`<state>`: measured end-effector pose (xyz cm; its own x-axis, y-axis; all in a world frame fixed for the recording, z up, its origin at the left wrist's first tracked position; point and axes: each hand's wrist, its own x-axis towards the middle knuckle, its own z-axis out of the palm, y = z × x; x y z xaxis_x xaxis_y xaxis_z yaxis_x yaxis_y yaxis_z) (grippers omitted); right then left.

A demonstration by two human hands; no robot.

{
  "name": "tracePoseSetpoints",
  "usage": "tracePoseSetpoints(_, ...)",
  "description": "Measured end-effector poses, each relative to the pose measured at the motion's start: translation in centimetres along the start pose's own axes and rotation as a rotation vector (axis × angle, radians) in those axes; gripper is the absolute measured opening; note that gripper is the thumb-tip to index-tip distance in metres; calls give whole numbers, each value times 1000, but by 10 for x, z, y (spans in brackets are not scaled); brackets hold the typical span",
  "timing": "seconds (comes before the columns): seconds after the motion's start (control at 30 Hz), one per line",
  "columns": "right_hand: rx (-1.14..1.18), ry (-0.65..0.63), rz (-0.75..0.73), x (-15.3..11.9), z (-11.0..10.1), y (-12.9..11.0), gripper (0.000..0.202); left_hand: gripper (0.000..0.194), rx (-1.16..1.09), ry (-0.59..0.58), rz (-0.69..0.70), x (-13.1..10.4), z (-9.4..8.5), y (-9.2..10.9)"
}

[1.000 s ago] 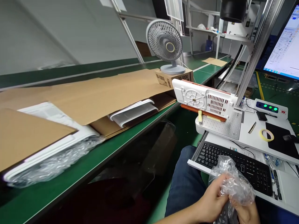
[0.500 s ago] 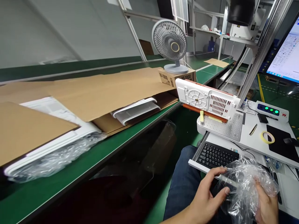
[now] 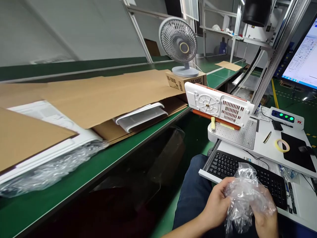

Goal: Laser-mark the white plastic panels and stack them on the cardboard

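A crumpled clear plastic bag (image 3: 244, 191) is bunched between my two hands above my lap, just in front of the keyboard tray. My left hand (image 3: 218, 201) closes on its left side, fingers partly covered by the film. On the right side my right hand (image 3: 264, 211) grips it, with plastic draped over the fingers. Behind the bag, the black keyboard (image 3: 225, 163) rests in the pulled-out tray. A white plastic panel (image 3: 218, 105) with a round spoked pattern and slotted vents stands tilted on the perforated metal plate (image 3: 244, 140).
To the left, cardboard sheets (image 3: 119, 92) and film-wrapped white panels (image 3: 49, 158) lie on the green bench (image 3: 119, 148). A fan (image 3: 178, 43) stands on a box (image 3: 175, 81). Tape (image 3: 281, 145), a mouse (image 3: 303, 149) and a control box (image 3: 286, 117) are on the right; a monitor (image 3: 300, 56) is behind.
Both hands have moved closer together, the right hand shifting left. The plastic bag is now bunched smaller, and my left hand has closed on it, uncovering more of the keyboard.
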<state>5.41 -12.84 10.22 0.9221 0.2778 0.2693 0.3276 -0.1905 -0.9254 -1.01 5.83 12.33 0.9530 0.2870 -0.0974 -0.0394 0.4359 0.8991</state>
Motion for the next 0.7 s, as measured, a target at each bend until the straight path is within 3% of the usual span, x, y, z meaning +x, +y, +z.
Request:
tracePoseSetpoints(0.1, -37, -68, -109, -5, 13, -13, 43, 33, -32, 114, -52, 6, -1, 2)
tracePoseSetpoints(0.23, -8, -185, -99, -6, 28, -31, 43, 27, -21, 174, -34, 7, 0, 1)
tracePoseSetpoints(0.33, -6, -190, -66, 1, 22, -29, 35, 33, -91, 56, -22, 2, -5, -4)
tracePoseSetpoints(0.43, -103, -194, -82, 9, 8, -14, 32, 63, -229, -104, -59, -4, -14, -6)
tracePoseSetpoints(0.53, -120, -207, -115, 15, 0, -3, 36, 84, -188, -218, -40, -6, -22, -3)
tracePoseSetpoints(0.7, 107, -125, 140, 6, 0, -22, 42, 75, 89, -231, 35, -2, -20, 5)
